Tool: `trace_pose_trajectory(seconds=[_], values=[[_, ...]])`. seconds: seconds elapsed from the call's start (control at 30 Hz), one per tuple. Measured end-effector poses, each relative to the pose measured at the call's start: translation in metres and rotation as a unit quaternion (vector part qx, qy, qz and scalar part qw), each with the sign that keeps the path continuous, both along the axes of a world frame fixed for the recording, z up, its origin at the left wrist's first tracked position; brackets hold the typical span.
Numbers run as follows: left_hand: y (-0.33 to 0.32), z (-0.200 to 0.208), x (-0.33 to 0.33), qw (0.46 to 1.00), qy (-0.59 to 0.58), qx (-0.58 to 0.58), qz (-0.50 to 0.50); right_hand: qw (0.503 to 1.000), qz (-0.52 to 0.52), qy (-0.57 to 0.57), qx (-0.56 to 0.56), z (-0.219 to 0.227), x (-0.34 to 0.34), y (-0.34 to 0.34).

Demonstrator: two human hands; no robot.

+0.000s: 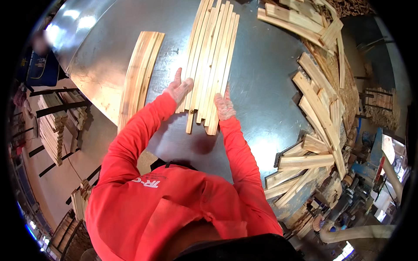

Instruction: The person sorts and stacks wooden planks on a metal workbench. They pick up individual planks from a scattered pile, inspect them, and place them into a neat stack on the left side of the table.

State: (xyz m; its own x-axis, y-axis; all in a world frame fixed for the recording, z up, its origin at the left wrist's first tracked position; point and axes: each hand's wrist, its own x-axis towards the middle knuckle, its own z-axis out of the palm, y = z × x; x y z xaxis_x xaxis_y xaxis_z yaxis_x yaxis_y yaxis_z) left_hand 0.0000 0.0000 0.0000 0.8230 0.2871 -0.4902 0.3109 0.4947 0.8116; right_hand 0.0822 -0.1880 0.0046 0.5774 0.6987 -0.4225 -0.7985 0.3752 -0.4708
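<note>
A bundle of long, pale wooden strips (211,56) lies side by side on a grey metal table, with the near ends uneven. My left hand (177,90) presses against the bundle's left side, its thumb over the outer strip and a finger stretched along the edge. On the other side, my right hand (224,105) holds the near right edge, thumb on top and the other fingers partly hidden beside the wood. The strips are gripped between both hands. Left of them, apart from my hands, lies a shorter group of wooden boards (140,74).
Loose wooden pieces (320,108) lie in a jumbled heap along the right edge of the metal table (257,126). Stacked strips (52,126) rest on a dark rack at the left. A ribbed hose (357,234) and machinery stand at the lower right.
</note>
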Motion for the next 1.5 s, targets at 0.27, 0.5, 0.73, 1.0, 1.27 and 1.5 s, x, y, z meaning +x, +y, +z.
trace_pose_trajectory(seconds=[0.27, 0.5, 0.73, 1.0, 1.27, 1.5], values=[[0.093, 0.051, -0.092, 0.655, 0.315, 0.684, 0.066, 0.945, -0.008, -0.226, -0.237, -0.006, -0.022, 0.006], [0.079, 0.076, -0.112, 0.735, 0.500, 0.452, -0.080, 0.936, 0.007, -0.274, -0.218, -0.007, -0.046, 0.037], [0.077, 0.029, -0.134, 0.878, 0.355, 0.318, -0.033, 0.936, -0.012, -0.283, -0.210, -0.015, -0.055, 0.056], [0.106, 0.022, -0.150, 0.988, 0.111, 0.100, 0.038, 0.842, 0.023, -0.419, -0.340, -0.005, -0.052, 0.054], [0.283, 0.070, -0.148, 0.742, 0.398, 0.532, -0.091, 0.891, 0.010, -0.368, -0.266, -0.007, -0.061, 0.059], [0.253, 0.090, -0.117, 0.695, 0.443, 0.552, -0.123, 0.901, 0.013, -0.330, -0.280, -0.009, -0.049, 0.056]])
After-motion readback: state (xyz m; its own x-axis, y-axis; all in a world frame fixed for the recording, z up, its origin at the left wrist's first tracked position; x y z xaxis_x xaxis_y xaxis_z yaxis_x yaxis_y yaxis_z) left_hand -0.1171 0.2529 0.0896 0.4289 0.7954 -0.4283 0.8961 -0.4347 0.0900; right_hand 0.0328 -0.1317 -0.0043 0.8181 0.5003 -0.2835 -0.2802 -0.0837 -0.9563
